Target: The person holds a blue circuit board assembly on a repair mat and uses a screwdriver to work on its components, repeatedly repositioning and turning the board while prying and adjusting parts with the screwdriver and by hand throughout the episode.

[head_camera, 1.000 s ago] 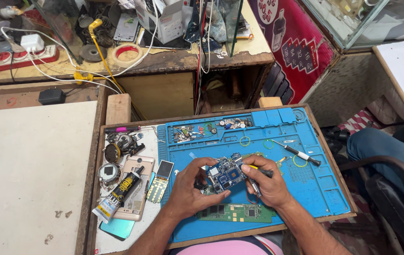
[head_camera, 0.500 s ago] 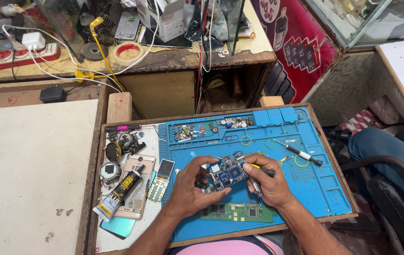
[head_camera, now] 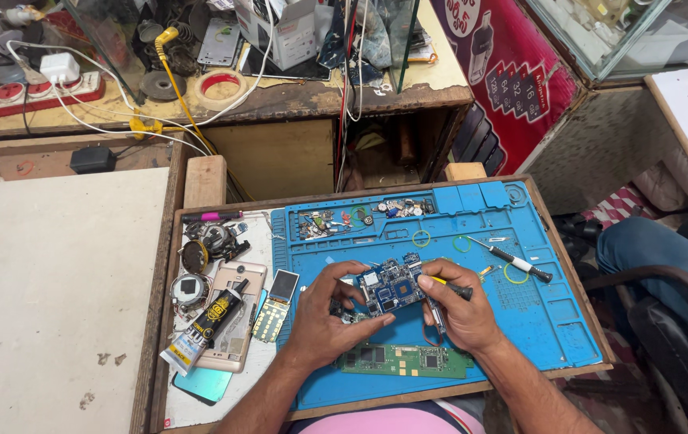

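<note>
A green board [head_camera: 404,359] lies on the blue mat [head_camera: 553,321]. A black-handled screwdriver [head_camera: 520,263] rests near some rubber rings. A glue tube [head_camera: 203,325] lies across a phone [head_camera: 231,313]. Red tape roll [head_camera: 219,87] sits on the shelf.

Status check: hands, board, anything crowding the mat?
Left hand grips blue circuit board. Right hand holds a screwdriver at its edge. Green board lies just below; second screwdriver off to the right.

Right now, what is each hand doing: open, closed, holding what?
Left hand: closed on the blue circuit board, gripping its left edge.
Right hand: closed on a black-handled tool, fingers also touching the board's right edge.
</note>
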